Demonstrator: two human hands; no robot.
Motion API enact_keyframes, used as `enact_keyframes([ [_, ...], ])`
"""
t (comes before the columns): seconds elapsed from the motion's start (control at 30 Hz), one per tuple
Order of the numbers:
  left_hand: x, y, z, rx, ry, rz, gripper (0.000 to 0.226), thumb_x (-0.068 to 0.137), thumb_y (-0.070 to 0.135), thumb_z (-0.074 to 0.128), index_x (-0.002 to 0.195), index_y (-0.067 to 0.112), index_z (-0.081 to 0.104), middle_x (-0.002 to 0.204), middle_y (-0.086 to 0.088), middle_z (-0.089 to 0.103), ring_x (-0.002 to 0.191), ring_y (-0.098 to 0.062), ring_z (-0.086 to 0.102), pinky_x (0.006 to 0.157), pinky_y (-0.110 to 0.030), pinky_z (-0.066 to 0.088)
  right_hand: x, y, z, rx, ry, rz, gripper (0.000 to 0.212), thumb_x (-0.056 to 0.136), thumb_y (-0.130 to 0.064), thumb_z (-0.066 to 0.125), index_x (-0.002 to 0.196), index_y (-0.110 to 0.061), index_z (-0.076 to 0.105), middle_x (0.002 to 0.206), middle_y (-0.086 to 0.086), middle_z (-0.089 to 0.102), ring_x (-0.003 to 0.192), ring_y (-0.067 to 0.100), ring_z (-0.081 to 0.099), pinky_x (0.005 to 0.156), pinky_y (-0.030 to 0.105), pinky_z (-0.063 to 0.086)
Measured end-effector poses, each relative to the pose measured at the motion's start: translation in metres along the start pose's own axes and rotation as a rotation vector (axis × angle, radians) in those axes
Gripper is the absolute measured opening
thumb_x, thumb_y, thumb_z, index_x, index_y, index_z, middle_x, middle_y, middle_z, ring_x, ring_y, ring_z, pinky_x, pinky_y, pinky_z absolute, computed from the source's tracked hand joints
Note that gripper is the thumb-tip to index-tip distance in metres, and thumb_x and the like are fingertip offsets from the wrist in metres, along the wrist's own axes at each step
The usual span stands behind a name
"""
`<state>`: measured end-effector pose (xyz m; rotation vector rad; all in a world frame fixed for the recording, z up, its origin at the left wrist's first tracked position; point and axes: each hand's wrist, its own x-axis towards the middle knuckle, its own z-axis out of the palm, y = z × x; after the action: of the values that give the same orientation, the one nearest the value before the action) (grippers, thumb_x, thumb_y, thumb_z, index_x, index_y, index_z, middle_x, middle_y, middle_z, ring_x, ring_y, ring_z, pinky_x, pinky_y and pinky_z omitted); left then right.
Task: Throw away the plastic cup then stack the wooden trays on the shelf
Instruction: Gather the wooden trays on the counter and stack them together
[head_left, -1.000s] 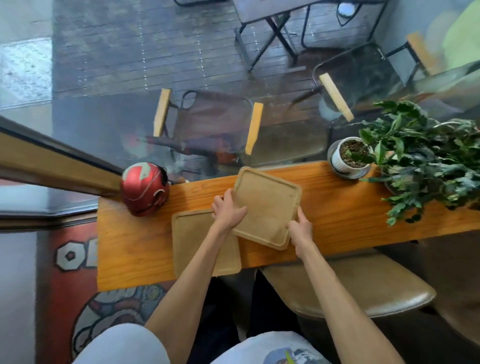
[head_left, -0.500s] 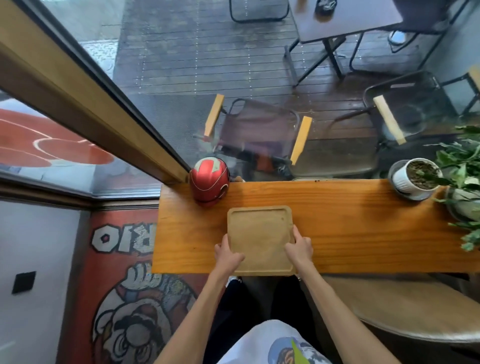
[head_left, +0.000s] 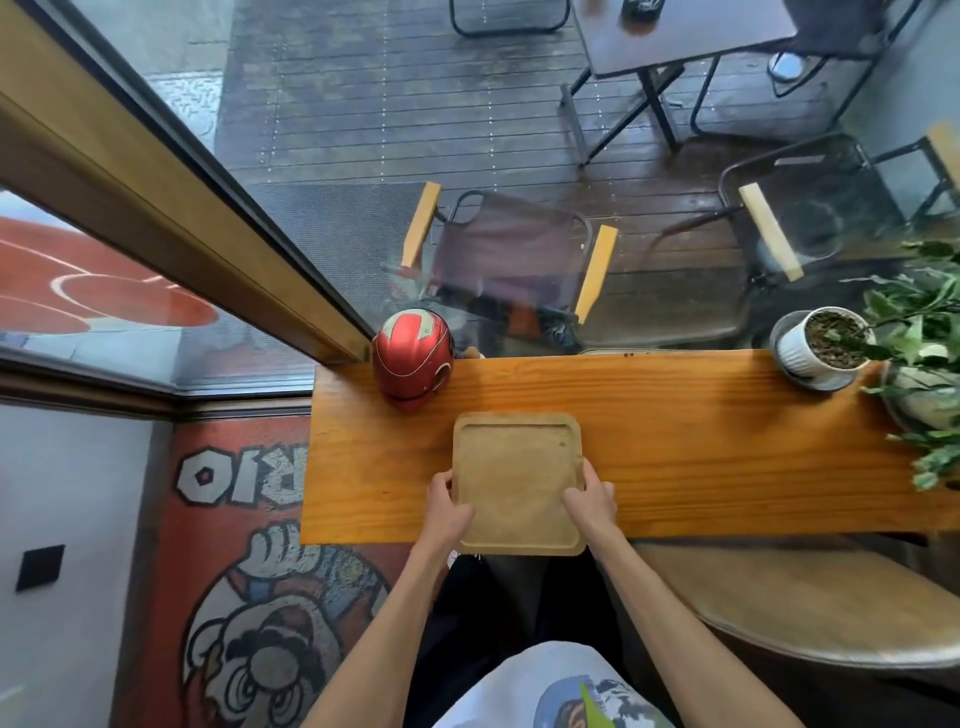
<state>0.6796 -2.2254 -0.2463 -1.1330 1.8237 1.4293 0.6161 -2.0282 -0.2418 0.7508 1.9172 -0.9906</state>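
Trays sit stacked on the wooden shelf, near edge overhanging twd you. Your left hand & right hand clamp the stack's sides. Red helmet just behind-left. Wall mural letters unclear, partly cut off.

A tray lies on a wooden counter set against a window, its near edge overhanging the counter's front; it may sit atop a second tray, though the view cannot confirm this. The left hand and right hand grip its near corners. A helmet stands behind and left of it, a potted plant far right, a stool below right.
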Motion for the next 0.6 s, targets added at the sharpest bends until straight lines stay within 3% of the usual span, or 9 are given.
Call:
enact_keyframes([
  [0.1,0.006,0.000,-0.001,-0.069,-0.011,-0.004,0.057,0.087,-0.006,0.055,0.137,0.014,0.035,0.133,-0.003,0.042,0.113,-0.017,0.045,0.085,-0.030,0.047,0.007,0.002,0.002,0.109,-0.052,-0.022,0.081,0.079,-0.025,0.045,0.155,-0.031,0.021,0.151,0.000,0.035,0.133,0.032,0.040,0.110,0.052,0.038],
  [0.17,0.009,-0.003,-0.001,-0.107,-0.012,0.004,0.061,0.087,-0.007,0.054,0.140,0.016,0.034,0.137,-0.002,0.041,0.118,-0.018,0.043,0.091,-0.035,0.047,0.002,-0.001,0.003,0.175,-0.057,-0.038,0.077,0.084,-0.016,0.046,0.156,-0.027,0.021,0.144,-0.002,0.044,0.130,0.029,0.046,0.109,0.049,0.041],
  [0.27,0.006,-0.006,0.001,-0.136,-0.022,0.025,0.066,0.090,-0.005,0.054,0.147,0.017,0.030,0.142,0.005,0.039,0.124,-0.016,0.043,0.098,-0.036,0.049,-0.005,-0.003,0.004,0.178,-0.060,-0.048,0.080,0.086,-0.014,0.049,0.157,-0.031,0.016,0.149,0.002,0.044,0.128,0.028,0.048,0.109,0.048,0.042],
  [0.4,0.003,-0.008,0.004,-0.131,-0.029,0.053,0.077,0.089,-0.010,0.048,0.156,0.015,0.019,0.158,0.001,0.029,0.144,-0.019,0.030,0.113,-0.041,0.038,-0.004,-0.004,-0.003,0.156,-0.067,-0.039,0.083,0.086,-0.013,0.049,0.157,-0.035,0.013,0.151,0.001,0.043,0.128,0.027,0.048,0.108,0.044,0.043],
  [0.53,0.010,-0.005,0.003,-0.130,-0.071,0.081,0.089,0.085,-0.016,0.048,0.157,0.023,0.014,0.160,0.006,0.024,0.140,-0.014,0.037,0.106,-0.035,0.046,-0.002,-0.008,-0.008,0.104,-0.100,-0.072,0.084,0.087,-0.012,0.048,0.157,-0.036,0.009,0.153,0.000,0.040,0.129,0.027,0.046,0.102,0.039,0.043],
  [0.6,0.011,-0.003,0.002,-0.095,-0.080,0.093,0.091,0.084,-0.014,0.049,0.157,0.026,0.012,0.160,0.009,0.022,0.143,-0.015,0.031,0.108,-0.036,0.045,0.001,-0.010,-0.009,0.089,-0.107,-0.077,0.084,0.087,-0.013,0.048,0.157,-0.036,0.010,0.153,0.000,0.040,0.129,0.027,0.045,0.103,0.040,0.043],
])
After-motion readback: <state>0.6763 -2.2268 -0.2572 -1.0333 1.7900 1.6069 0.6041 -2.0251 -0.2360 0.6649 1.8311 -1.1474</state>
